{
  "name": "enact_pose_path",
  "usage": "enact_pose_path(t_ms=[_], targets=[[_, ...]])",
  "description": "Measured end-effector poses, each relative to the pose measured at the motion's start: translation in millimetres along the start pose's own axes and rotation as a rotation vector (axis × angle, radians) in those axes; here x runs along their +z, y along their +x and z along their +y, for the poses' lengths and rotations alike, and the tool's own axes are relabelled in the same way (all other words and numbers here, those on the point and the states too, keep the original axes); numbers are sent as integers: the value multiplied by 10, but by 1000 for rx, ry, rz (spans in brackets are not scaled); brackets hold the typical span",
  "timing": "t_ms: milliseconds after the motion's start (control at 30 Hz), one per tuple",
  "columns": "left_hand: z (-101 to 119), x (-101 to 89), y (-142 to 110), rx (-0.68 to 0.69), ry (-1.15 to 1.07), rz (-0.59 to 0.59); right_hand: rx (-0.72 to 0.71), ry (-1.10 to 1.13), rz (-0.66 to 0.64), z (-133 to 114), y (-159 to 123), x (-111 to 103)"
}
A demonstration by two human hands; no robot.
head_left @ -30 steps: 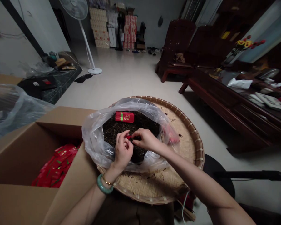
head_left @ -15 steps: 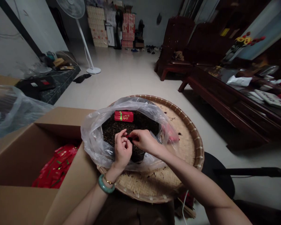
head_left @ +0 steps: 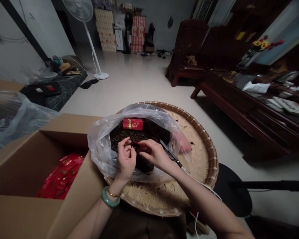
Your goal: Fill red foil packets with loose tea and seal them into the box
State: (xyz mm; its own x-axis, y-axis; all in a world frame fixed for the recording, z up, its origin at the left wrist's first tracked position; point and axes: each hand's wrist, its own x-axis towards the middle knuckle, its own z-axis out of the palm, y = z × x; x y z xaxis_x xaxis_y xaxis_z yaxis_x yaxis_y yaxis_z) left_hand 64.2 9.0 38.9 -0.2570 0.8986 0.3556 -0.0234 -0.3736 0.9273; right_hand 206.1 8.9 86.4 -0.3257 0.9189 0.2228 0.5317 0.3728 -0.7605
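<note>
A small red packet (head_left: 137, 143) is pinched in my right hand (head_left: 153, 153), over an open clear plastic bag (head_left: 98, 146) of dark dried tea leaves (head_left: 118, 136). Just left of the packet, my left hand (head_left: 126, 157) has its fingers curled inward. Whatever lies between its fingertips is too small and dark to name. Several flat red packets (head_left: 133, 124) with a green band lie stacked on the leaves at the bag's far side. Beside my right wrist, a slim dark tool (head_left: 171, 154) with a white cord rests on the bag's right edge.
Beneath the bag is a round woven bamboo tray (head_left: 204, 146) with scattered leaf bits. An open cardboard box (head_left: 72, 122) holding many red packets (head_left: 62, 176) stands at left. Farther off are a white standing fan (head_left: 101, 76) and a dark wooden table (head_left: 229, 109) at right.
My hands have drawn slightly apart, the left moving left and nearer me. The red packet now shows more in my right hand. More of the corded tool is visible.
</note>
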Motion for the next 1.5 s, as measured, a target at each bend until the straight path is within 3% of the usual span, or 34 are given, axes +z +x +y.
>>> enact_pose_path(t_ms=[300, 400, 533, 633, 700, 767, 800, 900, 967, 1067, 1200, 1367, 1500], targets=[[-59, -24, -49, -8, 51, -26, -74, 11, 131, -10, -18, 23], [-60, -11, -58, 2, 63, -26, -146, -59, 77, -79, -13, -8], [-31, 12, -72, -2, 56, -21, -215, -314, -16, -145, -39, -12], [-5, 5, -59, -32, 8, -36, -195, -449, -77, -95, -43, 5], [5, -43, -10, -17, 32, -44, -142, -418, -111, -30, -28, -2], [10, -128, 76, 1, 125, -121, -84, -295, -92, 26, -9, -45], [11, -178, 127, -18, 173, -219, -70, -215, -69, 43, -3, -80], [10, -296, 246, -265, 177, -635, -52, -5, -36, 47, -2, -205], [3, -314, 263, -443, 145, -789, -43, 50, -82, 30, -14, -277], [-8, -264, 209, -526, 120, -806, -15, 23, -180, 24, -32, -332], [2, -211, 144, -495, 165, -801, 51, 85, -245, 84, -41, -360], [25, -273, 159, -474, 293, -851, 31, 274, -299, 134, -63, -452], [19, -283, 143, -421, 350, -846, 28, 138, -297, 110, -95, -461]])
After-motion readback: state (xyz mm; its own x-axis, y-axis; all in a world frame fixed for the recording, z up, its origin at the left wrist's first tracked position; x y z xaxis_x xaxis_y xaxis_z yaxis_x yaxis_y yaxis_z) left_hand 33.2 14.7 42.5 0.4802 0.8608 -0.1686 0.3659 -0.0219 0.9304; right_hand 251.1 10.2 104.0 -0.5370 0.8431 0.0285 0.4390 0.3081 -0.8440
